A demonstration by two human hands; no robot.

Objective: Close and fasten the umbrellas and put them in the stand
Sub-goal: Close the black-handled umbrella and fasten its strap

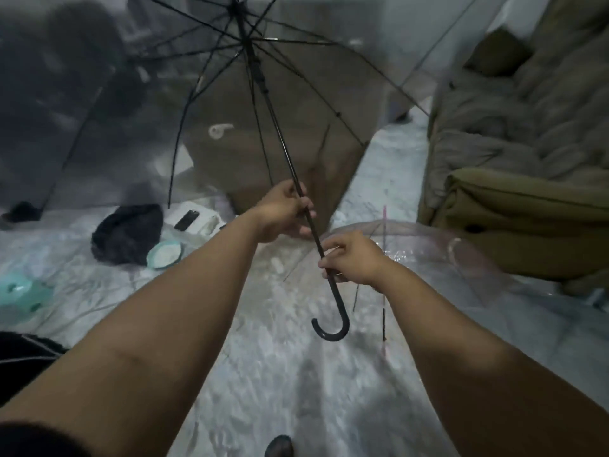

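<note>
Both forearms reach out; right hand (354, 258) grips the open umbrella's (230, 94) shaft (280, 140) just above its hooked handle (333, 321), left hand (283, 212) clamps farther up. Shaft runs far-left toward the runner, nearer the left hand.

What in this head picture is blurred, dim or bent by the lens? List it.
Head view: dim, flat indoor light; the clear umbrella canopy hazes everything behind it, upper left most of all; the forearms bulge toward the lower corners from wide-angle distortion; the left hand and right hand on the shaft are fairly sharp; the sofa looks soft.
</note>
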